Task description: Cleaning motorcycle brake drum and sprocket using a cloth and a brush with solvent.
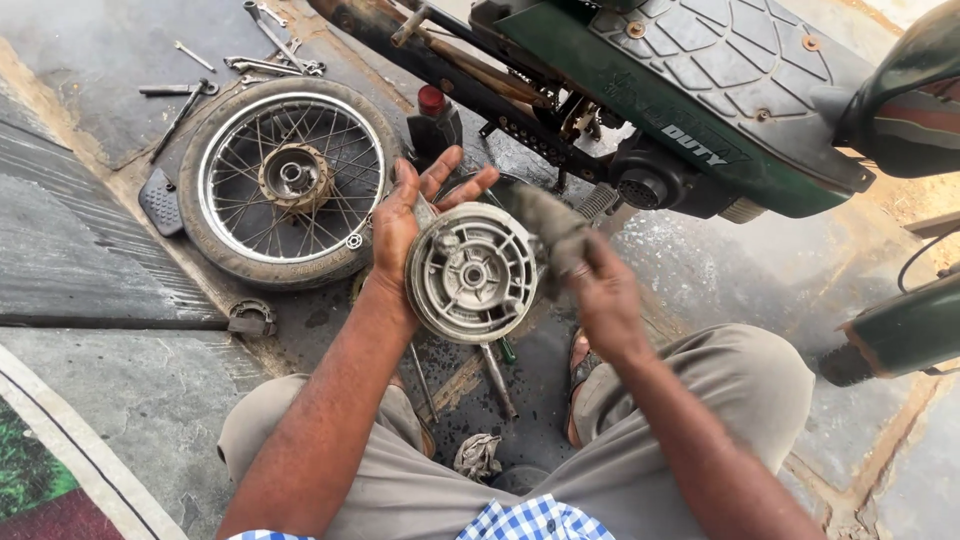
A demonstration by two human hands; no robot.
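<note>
A spoked wheel (290,182) lay on the floor at far left; the left hand (402,222), fingers spread, backed a round metal hub plate (472,272) at centre; the right hand (592,285) gripped a grey rag (538,225) against it

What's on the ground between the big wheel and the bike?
In the head view, a dark bottle with a red cap stands between the wheel and the bike.

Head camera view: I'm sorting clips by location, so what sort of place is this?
Probably a roadside motorcycle repair spot: a spoked wheel lies on the concrete among scattered wrenches, beside a green motorcycle.
</note>
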